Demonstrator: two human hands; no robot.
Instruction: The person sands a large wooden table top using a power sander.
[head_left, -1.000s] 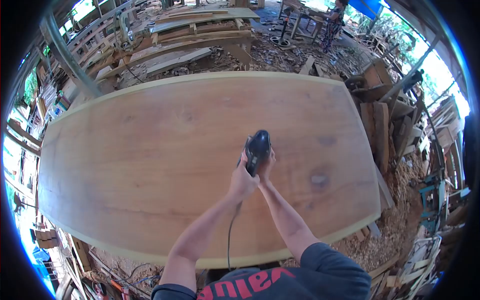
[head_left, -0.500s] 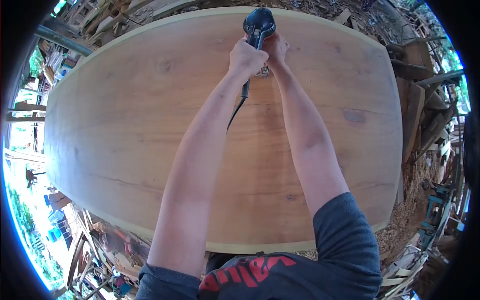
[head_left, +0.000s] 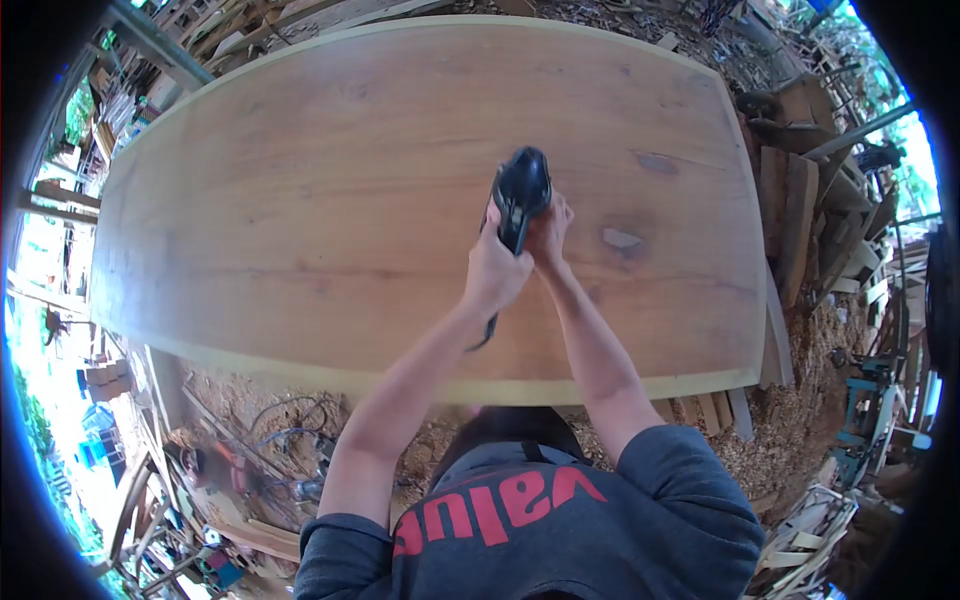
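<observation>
A large wooden tabletop [head_left: 350, 190] with a pale edge spreads out before me. On its middle rests a black corded power sander [head_left: 524, 190], its underside hidden. My left hand [head_left: 497, 265] is wrapped round the rear handle, closed, with a short stretch of black cord [head_left: 484, 342] trailing below. Against the tool's right side, my right hand [head_left: 548, 232] is closed on it; what part it grips is mostly hidden. To the right of that hand, a light patch [head_left: 621, 238] marks the wood, and a darker patch [head_left: 657, 162] lies farther off.
Wood shavings [head_left: 800, 420] cover the ground around the tabletop. Boards [head_left: 797, 225] lean at the right, near a teal metal machine [head_left: 862, 415]. Tools and cables [head_left: 295, 440] lie on the ground at lower left. Scrap wood is piled behind the far edge.
Both hands have drawn the sander from the far edge toward me, to the middle of the tabletop. My elbows are more bent, and the view has shifted so the near edge sits higher.
</observation>
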